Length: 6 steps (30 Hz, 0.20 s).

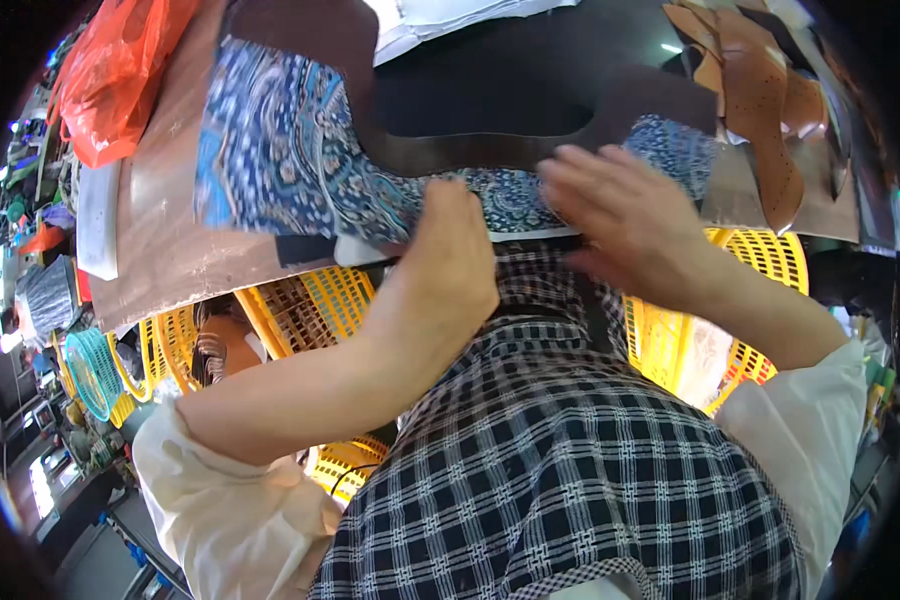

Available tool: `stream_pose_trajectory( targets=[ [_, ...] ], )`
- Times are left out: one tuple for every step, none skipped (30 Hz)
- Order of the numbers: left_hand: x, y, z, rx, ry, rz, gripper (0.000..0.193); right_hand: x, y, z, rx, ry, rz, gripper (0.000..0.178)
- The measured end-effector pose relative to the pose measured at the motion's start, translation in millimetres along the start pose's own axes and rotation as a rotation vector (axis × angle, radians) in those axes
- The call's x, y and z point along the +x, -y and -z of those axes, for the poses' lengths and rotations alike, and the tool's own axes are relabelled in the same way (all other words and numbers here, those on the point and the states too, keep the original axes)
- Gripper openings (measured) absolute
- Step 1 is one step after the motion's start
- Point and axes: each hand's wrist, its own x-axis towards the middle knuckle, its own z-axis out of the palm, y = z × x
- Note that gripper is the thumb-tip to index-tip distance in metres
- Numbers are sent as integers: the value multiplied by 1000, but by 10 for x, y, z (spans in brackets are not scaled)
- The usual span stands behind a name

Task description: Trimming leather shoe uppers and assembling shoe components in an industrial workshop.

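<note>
A dark brown leather piece (460, 152) with a deep curved cut-out lies on the work table, joined to or lying over blue paisley-patterned fabric (280, 140). My left hand (445, 255) is closed at the fabric's near edge, its fingertips against the strip where leather and fabric meet. Whatever its fingers hold is hidden. To its right, my right hand (630, 220) is blurred by motion, with its fingers stretched out over the right part of the fabric. A pale edge shows below the fabric between the hands.
Brown leather cut pieces (760, 110) are heaped at the far right. A red plastic bag (130, 70) lies at the far left, near a white block (98, 220). White sheets (440, 20) lie at the back. Yellow baskets (338, 300) stand below the table's front edge.
</note>
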Motion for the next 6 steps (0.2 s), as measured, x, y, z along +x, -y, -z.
stream_pose_trajectory(
  targets=[
    [19, 10, -43, -38, -84, 73, 41, -112, -90, 79, -45, 20, -60, 62],
    [40, 8, -80, -27, -151, 85, 38, -184, -128, 100, -51, -34, -39, 63],
    [50, 4, -106, -9, -208, 90, 35, -248, -132, 99, -50, -34, -57, 64],
    [54, -9, -109, 28, -268, 69, 33, -323, -106, 87, -52, -29, -99, 65],
    [71, -39, -82, -56, -244, 98, 35, -346, -141, 68, -20, -51, -83, 66],
    [80, -71, -31, -113, -72, 133, 43, -377, -169, 93, 22, -43, -84, 63]
  ],
)
